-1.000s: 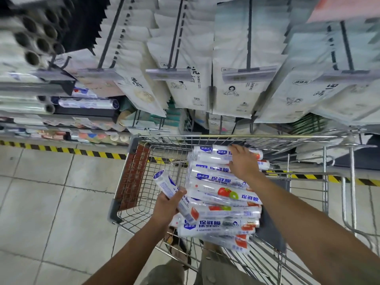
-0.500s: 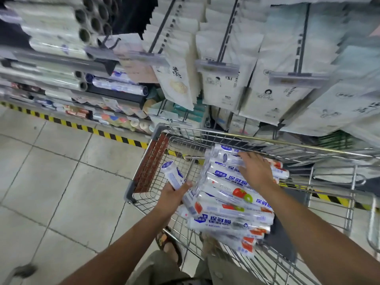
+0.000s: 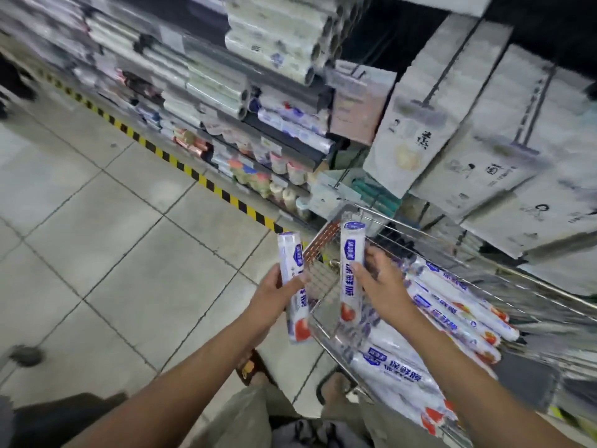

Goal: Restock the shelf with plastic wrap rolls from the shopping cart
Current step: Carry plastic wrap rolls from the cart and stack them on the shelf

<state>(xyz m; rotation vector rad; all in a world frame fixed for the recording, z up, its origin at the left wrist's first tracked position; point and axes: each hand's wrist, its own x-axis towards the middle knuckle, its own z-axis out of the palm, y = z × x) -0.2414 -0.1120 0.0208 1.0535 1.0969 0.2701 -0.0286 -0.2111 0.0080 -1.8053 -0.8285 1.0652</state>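
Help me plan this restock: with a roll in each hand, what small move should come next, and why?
Probably carry both to the shelf, up and left. The left hand grips one plastic wrap roll, the right hand a second roll, both upright, clear of the pile in the shopping cart, so neither hand can take more.

We look down on a floor (image 3: 106,227) of large pale grey tiles with dark joints; a strip of yellow-and-black hazard tape (image 3: 206,181) runs across it along the foot of the shelf unit (image 3: 290,140); the unit's dark boards climb toward the upper left, much blurred; to its right, pale paper bags (image 3: 478,150) hang in rows from hooks against a black backing (image 3: 371,33); the light is dim and even.
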